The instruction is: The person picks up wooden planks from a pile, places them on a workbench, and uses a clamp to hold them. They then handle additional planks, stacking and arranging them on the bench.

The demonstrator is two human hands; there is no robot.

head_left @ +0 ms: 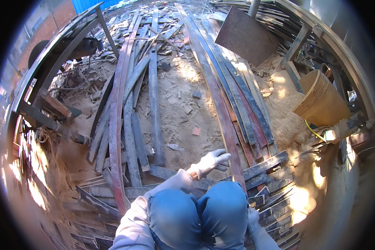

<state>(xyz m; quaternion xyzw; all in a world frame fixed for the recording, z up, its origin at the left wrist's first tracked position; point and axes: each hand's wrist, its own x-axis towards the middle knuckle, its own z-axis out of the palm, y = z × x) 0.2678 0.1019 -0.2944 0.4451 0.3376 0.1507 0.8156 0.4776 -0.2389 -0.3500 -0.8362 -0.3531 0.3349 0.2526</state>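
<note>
My left hand (212,161), in a whitish glove, reaches across in front of my knees. Its fingers are stretched out and point at the near part of a long reddish-brown wooden plank (214,92); whether they touch it I cannot tell. Nothing shows in that hand. Beside my right knee is my gloved right hand (253,219), partly covered by the leg, its fingers hidden. The plank runs from the far heap down to my right knee, where its near end passes out of sight. Several dark planks (246,104) lie along its right side.
More long planks (120,104) lie at the left, over short boards (98,204) stacked near my legs. Sandy ground (175,112) with wood scraps lies between. A yellow-brown bucket (323,100) leans at the right. Wooden frames (56,71) stand either side; a brown panel (246,35) is at the back.
</note>
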